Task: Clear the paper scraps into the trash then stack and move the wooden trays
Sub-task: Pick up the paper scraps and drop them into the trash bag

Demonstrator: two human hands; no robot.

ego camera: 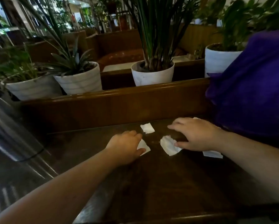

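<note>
The dark wooden tabletop (159,183) filled most of what I saw, with a raised wooden ledge (111,109) along its far edge and white plant pots (152,73) standing beyond that. A big purple bag (252,88) sat at the far right corner. My left hand (125,147) lay spread and flat near the far edge, left of the middle, palm down, its fingers pressing on one paper scrap (143,147) but not yet closed around it. My right hand (195,135) was also open and arched, palm down, the thumb touching the largest scrap (168,145) beside it; it held nothing that I could see. A smaller scrap (147,128) lay loose between my two hands, close to the ledge, and another scrap (212,154) sat just beside my right wrist, towards the right edge. I judged I was at the first step, gathering the paper. Next I needed to sweep the pieces together and pinch them up without tearing, then find the trash. No trash bin or wooden trays showed from here.
</note>
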